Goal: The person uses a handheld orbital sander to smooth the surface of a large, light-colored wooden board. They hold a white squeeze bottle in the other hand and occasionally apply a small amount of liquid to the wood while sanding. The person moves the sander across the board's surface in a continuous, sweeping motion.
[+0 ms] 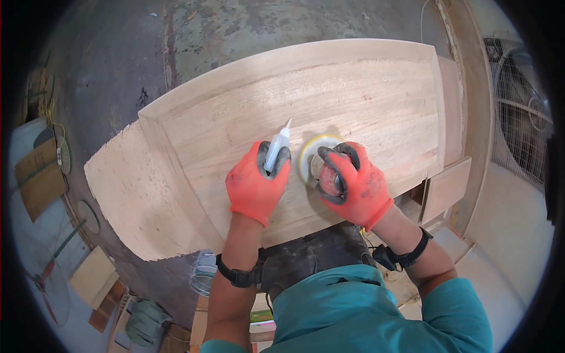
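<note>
My left hand (257,183), in a red glove with dark fingertips, is closed around a clear squeeze bottle (276,152) whose pointed white nozzle tilts up and to the right. In a matching glove, my right hand (360,187) grips the top of a round sander (331,180). The sander's pale disc with a yellowish rim lies against a light wooden panel (382,126). A raised frame borders this panel, and its surface shines in places. Part of the sander is hidden under my fingers.
A rough-edged pale board (141,194) sticks out at the panel's left end. Below the panel's right end is a small wooden piece (445,191). A large caged fan (521,109) stands at the right. Wood offcuts (94,276) and a green cloth bundle (145,322) lie at lower left.
</note>
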The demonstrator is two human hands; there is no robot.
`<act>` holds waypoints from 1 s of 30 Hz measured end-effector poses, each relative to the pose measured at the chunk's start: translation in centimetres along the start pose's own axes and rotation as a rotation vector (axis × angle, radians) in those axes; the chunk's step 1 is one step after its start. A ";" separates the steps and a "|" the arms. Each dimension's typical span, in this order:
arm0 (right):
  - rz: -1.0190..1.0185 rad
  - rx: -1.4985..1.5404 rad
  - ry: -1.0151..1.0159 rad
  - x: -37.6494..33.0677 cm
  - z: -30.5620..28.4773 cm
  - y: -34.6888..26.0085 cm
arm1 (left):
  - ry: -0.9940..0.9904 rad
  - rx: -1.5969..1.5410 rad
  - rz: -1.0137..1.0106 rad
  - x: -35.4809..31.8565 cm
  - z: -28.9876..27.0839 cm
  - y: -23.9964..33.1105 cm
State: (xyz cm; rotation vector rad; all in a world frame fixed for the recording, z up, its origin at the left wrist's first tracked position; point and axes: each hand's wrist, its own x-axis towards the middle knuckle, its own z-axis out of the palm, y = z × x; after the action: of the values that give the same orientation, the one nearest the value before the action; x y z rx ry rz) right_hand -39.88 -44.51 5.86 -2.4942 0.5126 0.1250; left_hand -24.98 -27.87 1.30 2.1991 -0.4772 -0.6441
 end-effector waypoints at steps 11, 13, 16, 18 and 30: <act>0.063 0.013 0.067 -0.6 -0.3 1.3 | -0.042 0.002 0.018 0.2 0.5 0.1; 0.072 0.016 0.068 -0.7 -0.5 1.4 | -0.041 0.024 0.034 0.2 0.6 0.3; 0.083 0.022 0.076 -0.9 -0.7 1.7 | -0.041 0.032 0.042 0.3 0.6 0.7; 0.084 0.026 0.081 -1.0 -0.7 1.8 | -0.076 0.020 0.014 0.4 0.4 0.8; 0.076 0.023 0.063 -0.8 -0.8 1.9 | -0.051 0.027 -0.088 1.8 0.6 0.9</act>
State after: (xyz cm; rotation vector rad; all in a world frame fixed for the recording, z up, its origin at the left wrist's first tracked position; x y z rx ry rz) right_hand -41.33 -46.10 5.66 -2.4635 0.6319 0.0705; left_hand -24.02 -29.75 1.11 2.2438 -0.4192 -0.7466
